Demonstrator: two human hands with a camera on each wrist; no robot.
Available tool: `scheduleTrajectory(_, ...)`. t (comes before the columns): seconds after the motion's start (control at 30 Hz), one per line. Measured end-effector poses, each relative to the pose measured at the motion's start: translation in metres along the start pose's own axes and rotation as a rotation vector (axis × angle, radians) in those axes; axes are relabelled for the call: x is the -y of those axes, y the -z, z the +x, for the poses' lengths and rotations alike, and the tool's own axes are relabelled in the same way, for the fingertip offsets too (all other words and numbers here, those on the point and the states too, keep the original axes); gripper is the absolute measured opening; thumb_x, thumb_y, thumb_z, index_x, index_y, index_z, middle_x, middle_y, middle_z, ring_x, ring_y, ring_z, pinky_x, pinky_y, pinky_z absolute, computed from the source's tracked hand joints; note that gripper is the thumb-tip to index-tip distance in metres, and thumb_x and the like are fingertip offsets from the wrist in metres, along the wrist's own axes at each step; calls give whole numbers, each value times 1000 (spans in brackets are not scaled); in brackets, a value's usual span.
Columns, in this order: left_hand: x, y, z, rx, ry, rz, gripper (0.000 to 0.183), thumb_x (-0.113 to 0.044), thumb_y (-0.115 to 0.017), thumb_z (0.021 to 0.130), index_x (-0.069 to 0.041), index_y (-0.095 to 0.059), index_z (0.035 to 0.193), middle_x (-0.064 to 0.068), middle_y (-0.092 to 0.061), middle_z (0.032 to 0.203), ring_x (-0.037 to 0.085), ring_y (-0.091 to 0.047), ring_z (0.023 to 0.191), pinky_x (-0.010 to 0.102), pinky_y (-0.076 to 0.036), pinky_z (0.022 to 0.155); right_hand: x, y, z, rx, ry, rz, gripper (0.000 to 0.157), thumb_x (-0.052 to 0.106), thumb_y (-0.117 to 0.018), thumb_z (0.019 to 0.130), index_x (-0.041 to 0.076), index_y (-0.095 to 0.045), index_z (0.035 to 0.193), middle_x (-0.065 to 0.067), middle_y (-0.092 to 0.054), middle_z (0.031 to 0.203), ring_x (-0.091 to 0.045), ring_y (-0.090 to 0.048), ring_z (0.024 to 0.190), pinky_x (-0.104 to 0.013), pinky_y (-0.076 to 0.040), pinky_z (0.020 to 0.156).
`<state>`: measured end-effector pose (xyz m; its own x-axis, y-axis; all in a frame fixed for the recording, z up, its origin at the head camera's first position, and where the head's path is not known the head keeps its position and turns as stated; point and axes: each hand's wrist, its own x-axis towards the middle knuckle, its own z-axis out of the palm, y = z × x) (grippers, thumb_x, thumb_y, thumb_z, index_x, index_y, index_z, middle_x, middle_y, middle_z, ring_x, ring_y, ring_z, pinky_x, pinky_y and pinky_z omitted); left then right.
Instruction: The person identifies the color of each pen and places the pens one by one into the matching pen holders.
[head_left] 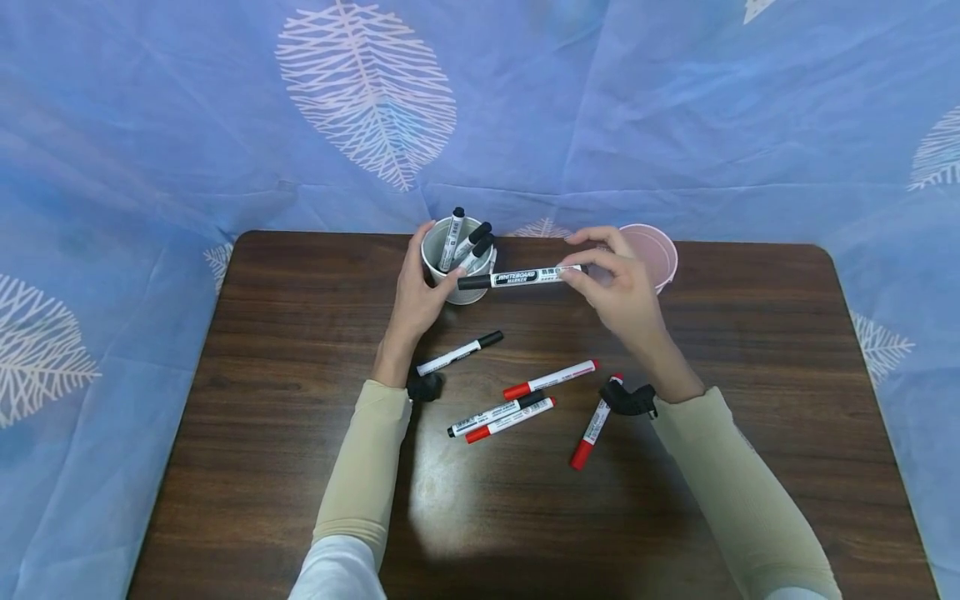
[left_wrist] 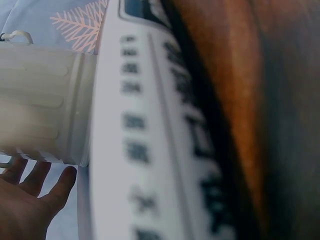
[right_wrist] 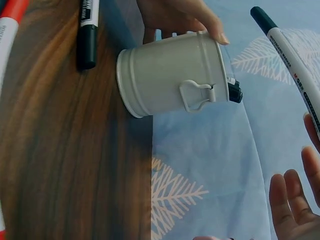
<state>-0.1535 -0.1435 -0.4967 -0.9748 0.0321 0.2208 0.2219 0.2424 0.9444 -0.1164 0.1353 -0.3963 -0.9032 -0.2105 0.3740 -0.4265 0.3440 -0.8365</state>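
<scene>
My left hand [head_left: 418, 292] holds the side of a small white bucket [right_wrist: 165, 75] near the back edge of the table, thumb at its rim. Three black-capped markers [head_left: 452, 237] stand inside, leaning on the wall. In my right hand [head_left: 626, 300] a black whiteboard marker [head_left: 525, 277] is pinched near one end, cap pointing left. Seen from the head, it lies across the bucket's front; the right wrist view shows it apart from the bucket, beyond the rim. A marker [left_wrist: 145, 125] fills the middle of the left wrist view, close and blurred.
A pink bucket [head_left: 651, 250] stands behind my right hand. On the brown table [head_left: 300, 467] lie a black marker [head_left: 459, 353] by my left wrist, a black one [head_left: 491, 414] against a red one [head_left: 510, 419], another red [head_left: 551, 378], and one red [head_left: 596, 425] partly under the right wrist camera.
</scene>
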Motion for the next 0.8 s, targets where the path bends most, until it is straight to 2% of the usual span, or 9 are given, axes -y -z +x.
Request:
scheduleTrajectory(0.03,1,0,0,-4,-2,6,78,-14,-72,89,-21,-32,155,3,-43,147,16,-47,128,39,-40,104,3,-1,3,1,-1,-2,5,-7,-69,88,-9,-73,92,-20,-56,121,-23,-51,110,-24,-40,81)
scheduleTrajectory(0.1,-8,2,-1,-1,-6,-4,78,-11,-72,88,-17,-32,155,7,-44,146,20,-48,127,41,-41,103,-2,-2,10,-4,12,-6,5,-6,-70,89,-9,-73,92,-21,-55,121,-19,-51,103,-23,-39,74)
scheduleTrajectory(0.27,-36,5,-7,28,7,-43,77,-9,-72,89,-2,-30,153,22,-42,145,36,-45,128,53,-39,103,-29,-6,24,-21,38,-66,5,2,-74,88,-1,-76,91,-14,-59,122,-24,-54,105,-22,-34,64)
scheduleTrajectory(0.37,-35,5,-6,27,13,-46,77,-9,-72,89,-2,-30,153,21,-41,146,36,-44,130,53,-38,105,-30,-6,30,-19,37,-82,5,2,-75,87,-1,-77,91,-13,-60,121,-30,-53,116,-22,-38,75)
scheduleTrajectory(0.5,-16,2,-2,15,2,-44,79,-12,-73,89,-7,-30,155,18,-41,148,34,-44,131,53,-37,105,-32,-7,35,-13,36,-81,5,-1,-74,87,-4,-75,92,-16,-59,121,-30,-53,117,-24,-40,91)
scheduleTrajectory(0.6,-1,1,1,10,-4,-30,81,-14,-74,88,-14,-29,156,14,-41,149,30,-44,132,52,-37,106,-34,-10,38,1,26,-74,7,-4,-72,88,-8,-74,93,-21,-57,122,-33,-54,113,-23,-44,92)
scheduleTrajectory(0.67,2,2,1,12,0,-12,82,-16,-75,88,-18,-29,156,11,-41,149,26,-45,132,49,-39,105,-34,-11,39,14,13,-70,7,-3,-71,89,-8,-73,94,-21,-56,123,-32,-54,111,-23,-44,90)
scheduleTrajectory(0.8,1,5,2,12,8,60,82,-27,-77,87,-25,-31,155,5,-41,148,19,-45,130,43,-40,104,-34,-15,43,39,-30,-59,10,6,-72,91,-2,-75,96,-12,-56,126,-24,-53,108,-26,-42,88)
